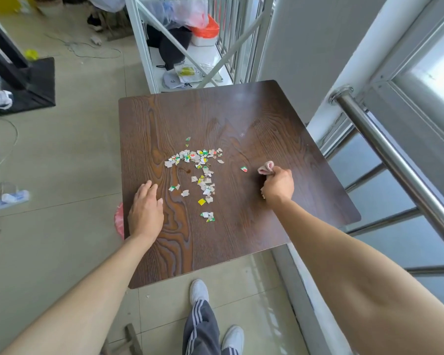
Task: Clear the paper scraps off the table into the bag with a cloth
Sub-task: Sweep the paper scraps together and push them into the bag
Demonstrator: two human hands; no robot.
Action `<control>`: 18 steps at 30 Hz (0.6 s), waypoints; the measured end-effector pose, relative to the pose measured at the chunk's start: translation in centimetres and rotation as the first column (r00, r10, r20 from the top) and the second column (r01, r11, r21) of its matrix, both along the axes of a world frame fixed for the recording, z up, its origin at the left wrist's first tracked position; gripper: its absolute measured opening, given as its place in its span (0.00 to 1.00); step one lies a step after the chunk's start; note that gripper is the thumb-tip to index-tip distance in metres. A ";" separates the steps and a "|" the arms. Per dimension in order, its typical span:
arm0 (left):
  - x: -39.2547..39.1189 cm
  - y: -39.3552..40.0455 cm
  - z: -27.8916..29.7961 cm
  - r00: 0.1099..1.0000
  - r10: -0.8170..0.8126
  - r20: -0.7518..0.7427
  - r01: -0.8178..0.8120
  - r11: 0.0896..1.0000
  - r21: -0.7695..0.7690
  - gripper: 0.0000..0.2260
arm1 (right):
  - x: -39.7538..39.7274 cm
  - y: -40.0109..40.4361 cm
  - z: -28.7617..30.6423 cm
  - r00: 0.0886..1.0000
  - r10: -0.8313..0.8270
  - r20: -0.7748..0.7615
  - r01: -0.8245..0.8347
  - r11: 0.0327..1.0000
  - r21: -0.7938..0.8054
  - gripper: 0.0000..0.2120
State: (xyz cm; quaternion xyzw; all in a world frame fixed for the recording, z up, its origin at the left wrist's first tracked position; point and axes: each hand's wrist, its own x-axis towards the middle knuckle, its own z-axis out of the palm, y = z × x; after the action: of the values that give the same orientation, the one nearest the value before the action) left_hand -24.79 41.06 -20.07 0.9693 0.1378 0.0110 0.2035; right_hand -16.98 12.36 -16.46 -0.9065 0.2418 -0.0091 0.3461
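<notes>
Dark wooden table (pixel 241 119), paper scraps (pixel 198 170) between hands, left hand (pixel 145 208) flat (fingers spread), right hand (pixel 278 185) fisted on cloth (pixel 265 167)

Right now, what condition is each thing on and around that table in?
Paper scraps: scattered loose across the tabletop, none cleared yet.
Lone scrap: apart from the rest, just left of the cloth.
Cloth: bunched up, gripped.
Right hand: closed in a fist on the cloth.
Left hand: open, flat on the table.
Table: far half bare.
Bag: pink, mostly hidden behind the table's left edge.
</notes>
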 end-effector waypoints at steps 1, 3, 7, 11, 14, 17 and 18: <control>0.1 0.0 -0.1 1.000 -0.004 0.002 0.004 1.000 -0.001 0.20 | 0.5 0.6 -0.1 1.000 -0.010 -0.025 0.011 1.000 0.019 0.19; 0.2 0.1 -0.3 1.000 -0.012 0.009 0.012 1.000 -0.009 0.19 | 1.1 2.3 -0.2 0.998 -0.011 -0.056 0.012 1.000 0.028 0.16; 0.2 0.3 -0.5 0.999 -0.023 0.024 0.023 0.999 -0.028 0.19 | 1.3 5.5 -0.1 0.990 0.121 -0.077 -0.125 0.990 -0.059 0.16; 0.2 0.2 -0.1 1.000 -0.024 0.013 0.025 0.999 -0.034 0.20 | 0.8 8.8 -0.4 0.920 0.387 -0.064 -0.390 0.919 -0.051 0.15; 0.1 0.4 0.5 0.999 -0.042 -0.020 0.041 0.998 -0.047 0.21 | -0.9 10.0 0.5 0.915 0.401 0.040 -0.402 0.916 0.008 0.17; -0.3 0.9 1.3 0.997 -0.063 -0.038 0.060 0.995 -0.085 0.21 | -3.5 8.7 1.8 0.975 0.213 0.060 -0.210 0.976 -0.048 0.16; -0.6 1.1 1.4 0.997 -0.061 -0.038 0.058 0.995 -0.083 0.21 | -4.5 8.1 2.0 0.984 0.172 0.043 -0.169 0.983 -0.071 0.16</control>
State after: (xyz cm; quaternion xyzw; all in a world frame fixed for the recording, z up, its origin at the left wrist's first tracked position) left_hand -25.43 42.13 -18.65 0.9638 0.1134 -0.0201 0.2405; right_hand -21.48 20.46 -14.50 -0.9345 0.1543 -0.0098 0.3207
